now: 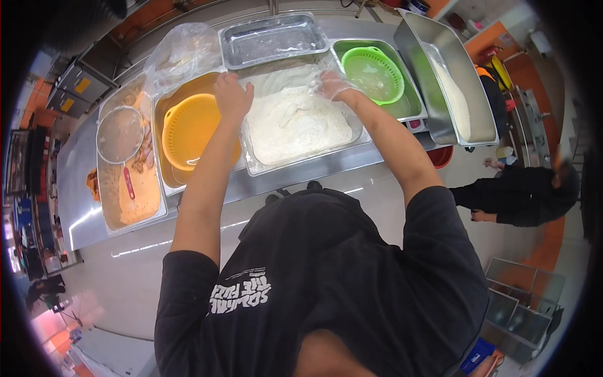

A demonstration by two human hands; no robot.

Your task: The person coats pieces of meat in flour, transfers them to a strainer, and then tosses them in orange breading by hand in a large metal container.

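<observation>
A metal tray of white flour (301, 125) lies before me on the steel table, heaped in its middle. My left hand (233, 96) is bare, with fingers spread, over the rim between the flour tray and a pan holding a yellow plastic basket (188, 136). My right hand (333, 86), in a clear plastic glove, is at the far right side of the flour; its fingers are partly blurred, and whether they hold anything is unclear. Right of it, a green plastic basket (374, 75) sits in a metal pan of cloudy liquid.
At the left, a strainer with a red handle (128, 183) rests over a tray of orange powder (141, 205) and meat pieces. Behind stand a clear plastic bag (183, 56) and a shallow metal tray (273, 40). A deep steel pan (480, 108) is tilted at the right; another person (532, 195) stands beyond.
</observation>
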